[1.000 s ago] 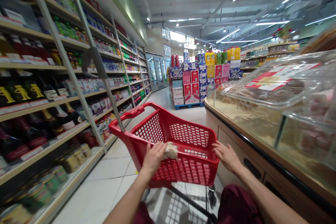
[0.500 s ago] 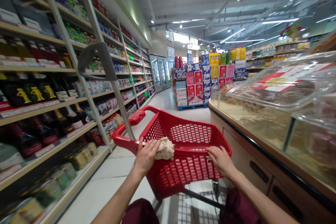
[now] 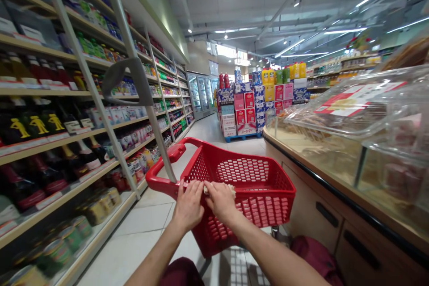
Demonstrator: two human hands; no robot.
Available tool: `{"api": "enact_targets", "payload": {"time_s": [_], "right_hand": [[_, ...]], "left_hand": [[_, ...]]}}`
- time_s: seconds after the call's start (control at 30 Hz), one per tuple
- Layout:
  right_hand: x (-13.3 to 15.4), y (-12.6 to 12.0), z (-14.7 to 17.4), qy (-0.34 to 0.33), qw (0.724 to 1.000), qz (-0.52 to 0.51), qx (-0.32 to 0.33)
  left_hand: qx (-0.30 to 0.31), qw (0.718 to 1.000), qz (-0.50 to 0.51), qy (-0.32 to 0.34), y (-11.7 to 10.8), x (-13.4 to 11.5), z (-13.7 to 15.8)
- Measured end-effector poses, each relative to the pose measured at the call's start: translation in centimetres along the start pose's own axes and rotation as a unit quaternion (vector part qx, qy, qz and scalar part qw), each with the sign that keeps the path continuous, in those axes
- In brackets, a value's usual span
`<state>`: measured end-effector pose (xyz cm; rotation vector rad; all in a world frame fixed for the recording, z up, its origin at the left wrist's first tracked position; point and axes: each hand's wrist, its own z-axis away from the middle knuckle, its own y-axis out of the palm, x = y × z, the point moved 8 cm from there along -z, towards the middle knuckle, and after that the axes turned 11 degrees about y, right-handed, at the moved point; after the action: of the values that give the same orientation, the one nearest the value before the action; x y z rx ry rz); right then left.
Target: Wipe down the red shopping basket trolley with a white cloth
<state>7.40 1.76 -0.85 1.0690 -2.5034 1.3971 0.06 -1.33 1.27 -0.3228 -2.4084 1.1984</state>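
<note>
Red cart in aisle between shelves and glass-topped table. Left hand and right hand meet at near rim, fingers curled, pinching pale cloth against rim, seemingly for wiping.

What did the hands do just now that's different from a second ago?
The right hand left the far side of the red cart's rim and slid over beside the left hand, onto the pale cloth. The left hand stayed on the rim, gripping the cloth.
</note>
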Motion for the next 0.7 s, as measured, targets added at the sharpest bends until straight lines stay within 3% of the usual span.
{"api": "enact_targets", "payload": {"time_s": [0.1,0.17,0.27,0.37,0.43,0.53,0.6,0.7], "right_hand": [[-1.8,0.3,0.2,-0.022,1.000,0.004,-0.001],[-4.7,-0.6,1.3,-0.035,0.999,0.002,-0.015],[-10.3,-3.3,3.8,-0.046,0.994,0.022,-0.093],[-14.2,-5.1,5.6,-0.011,0.986,0.039,-0.164],[-14.1,-4.9,5.9,0.002,0.984,0.010,-0.175],[-10.8,-3.8,5.1,-0.013,0.986,-0.039,-0.161],[-9.0,-3.6,4.2,-0.010,0.988,-0.039,-0.151],[-8.5,-3.6,3.1,0.003,0.995,-0.003,-0.099]], "left_hand": [[0.019,0.999,-0.013,-0.022,0.1,0.6,0.2],[0.021,0.999,-0.016,-0.023,0.4,0.5,0.3],[0.010,0.999,-0.017,-0.037,0.5,0.1,0.2],[0.000,0.998,-0.020,-0.057,0.5,-0.6,-0.1],[-0.001,0.998,-0.024,-0.067,0.6,-1.2,-0.4],[0.002,0.998,-0.025,-0.064,0.8,-2.2,-0.9],[0.004,0.998,-0.023,-0.053,1.0,-2.8,-1.2],[0.003,0.998,-0.024,-0.049,1.3,-3.5,-1.5]]}}
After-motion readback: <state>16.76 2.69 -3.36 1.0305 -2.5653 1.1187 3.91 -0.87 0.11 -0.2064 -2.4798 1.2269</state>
